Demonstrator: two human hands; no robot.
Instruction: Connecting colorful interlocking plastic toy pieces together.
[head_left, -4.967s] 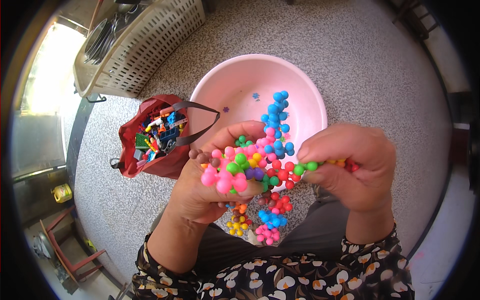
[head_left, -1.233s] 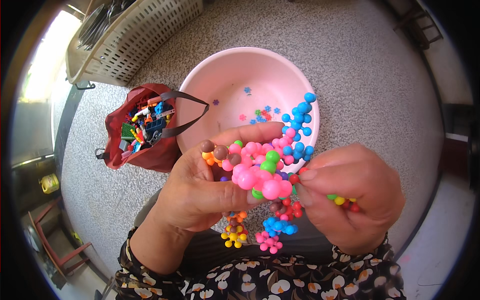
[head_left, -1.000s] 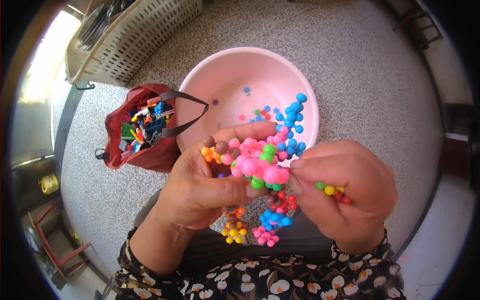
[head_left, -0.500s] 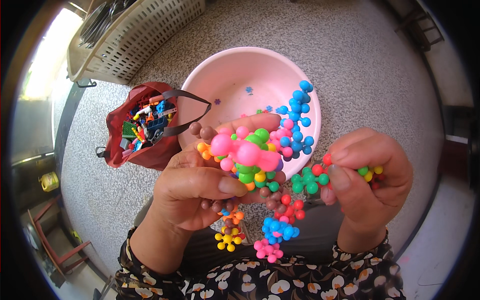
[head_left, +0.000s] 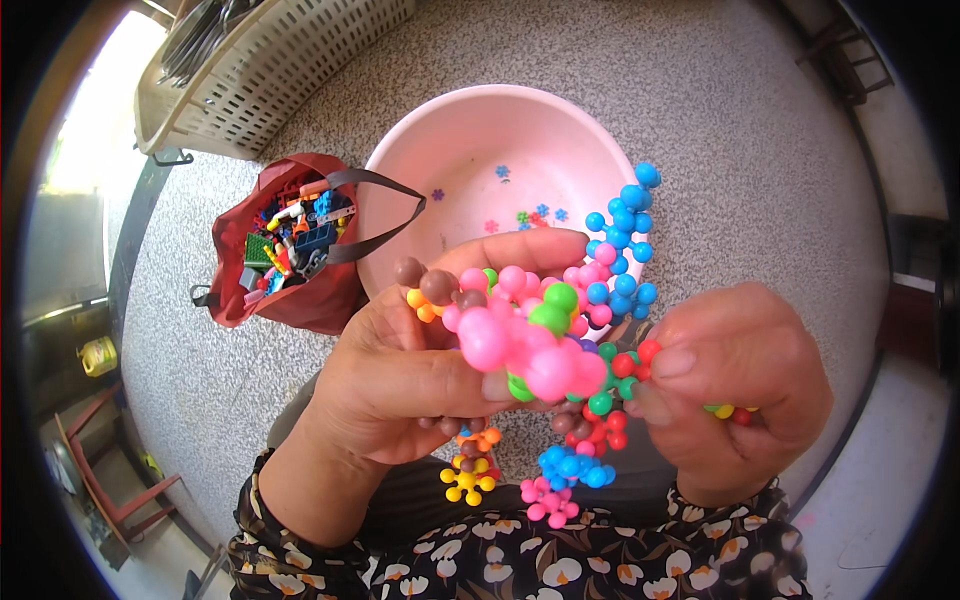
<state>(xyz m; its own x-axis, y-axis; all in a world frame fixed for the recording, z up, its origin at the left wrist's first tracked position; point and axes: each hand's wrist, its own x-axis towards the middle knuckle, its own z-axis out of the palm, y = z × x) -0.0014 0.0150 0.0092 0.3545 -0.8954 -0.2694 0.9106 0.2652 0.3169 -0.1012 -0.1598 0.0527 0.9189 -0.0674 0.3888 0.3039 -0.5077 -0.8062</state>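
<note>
My left hand [head_left: 400, 375] is closed round a cluster of joined ball-ended plastic building pieces [head_left: 535, 345], pink and green in front. From it a blue chain [head_left: 628, 215] rises at the right; brown, orange, yellow, red, blue and pink pieces hang below. My right hand [head_left: 735, 370] pinches a short string of red and green pieces [head_left: 625, 372] between thumb and fingertips; a few yellow and red balls poke out under the curled fingers. The green end is against the right side of the cluster; whether they are joined I cannot tell.
Beyond my hands a pink basin [head_left: 480, 120] stands on the speckled floor, with several small loose pieces [head_left: 530, 217] inside. To its left sits a red bag [head_left: 232, 235] full of mixed toy bricks. A pale slatted basket [head_left: 260, 85] is at far left; a reddish chair frame [head_left: 110, 480] stands lower left.
My right hand has moved left, bringing the red and green string up to the cluster. My left hand has shifted right a little and turned the cluster.
</note>
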